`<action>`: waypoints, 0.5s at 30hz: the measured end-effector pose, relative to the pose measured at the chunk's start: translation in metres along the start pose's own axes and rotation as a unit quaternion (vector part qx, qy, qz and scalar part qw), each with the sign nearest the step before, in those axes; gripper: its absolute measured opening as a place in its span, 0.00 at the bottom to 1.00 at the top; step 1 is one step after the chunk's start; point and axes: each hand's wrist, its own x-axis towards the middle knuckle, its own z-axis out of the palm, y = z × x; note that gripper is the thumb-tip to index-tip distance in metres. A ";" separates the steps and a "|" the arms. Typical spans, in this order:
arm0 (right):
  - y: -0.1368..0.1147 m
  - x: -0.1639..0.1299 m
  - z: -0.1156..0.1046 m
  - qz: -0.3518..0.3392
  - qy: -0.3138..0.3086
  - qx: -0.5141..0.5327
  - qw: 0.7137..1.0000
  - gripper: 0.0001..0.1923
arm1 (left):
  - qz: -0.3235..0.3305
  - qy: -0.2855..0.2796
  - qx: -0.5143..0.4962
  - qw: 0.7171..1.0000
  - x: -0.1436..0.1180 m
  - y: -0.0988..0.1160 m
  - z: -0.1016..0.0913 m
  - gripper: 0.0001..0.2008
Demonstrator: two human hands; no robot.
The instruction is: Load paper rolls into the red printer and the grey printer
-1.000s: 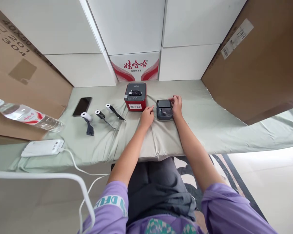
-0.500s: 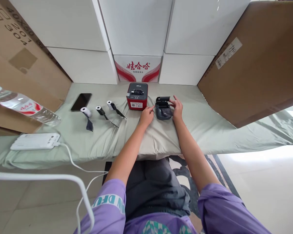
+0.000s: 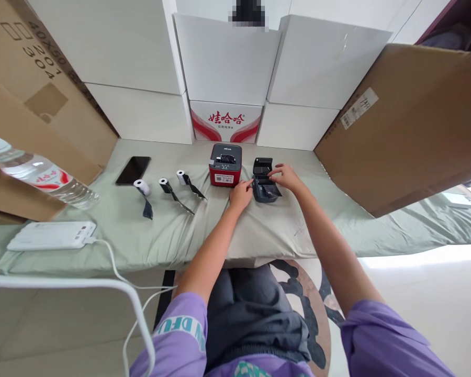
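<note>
A small black portable printer [image 3: 264, 196] sits on the cloth with its lid [image 3: 262, 163] raised. A dark strip of film or paper [image 3: 272, 189] lies across its front. My left hand [image 3: 241, 196] rests beside it, index finger stretched to the printer's left edge. From the right, my right hand [image 3: 286, 176] reaches over the opening, fingers extended and a little apart, tips near the inside below the lid. Whether they touch a small part there is hidden. Left of my left hand stands a red and black printer [image 3: 225, 165] with dark paper at its slot.
Three small paper rolls [image 3: 142, 187] with dark tails lie left of the printers, near a phone [image 3: 133, 170]. A water bottle [image 3: 49, 175] and a white power bank [image 3: 52, 235] with a cable are farther left. White boxes [image 3: 226, 121] and brown cartons [image 3: 400, 131] stand around.
My right hand has moved from the small printer's right side to over its opening. The left hand stays at its left edge. The view has tilted slightly upward.
</note>
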 end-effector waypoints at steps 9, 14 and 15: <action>-0.021 0.035 0.000 -0.027 -0.112 -0.166 0.979 0.15 | -0.019 -0.006 0.006 1.000 0.004 0.005 0.000 0.24; -0.026 0.028 -0.009 -0.051 -0.108 -0.177 0.977 0.15 | -0.015 -0.001 0.001 1.000 0.005 0.003 0.001 0.24; -0.028 0.027 -0.013 -0.056 -0.103 -0.175 0.978 0.15 | -0.014 -0.002 0.000 1.000 0.005 0.003 0.000 0.24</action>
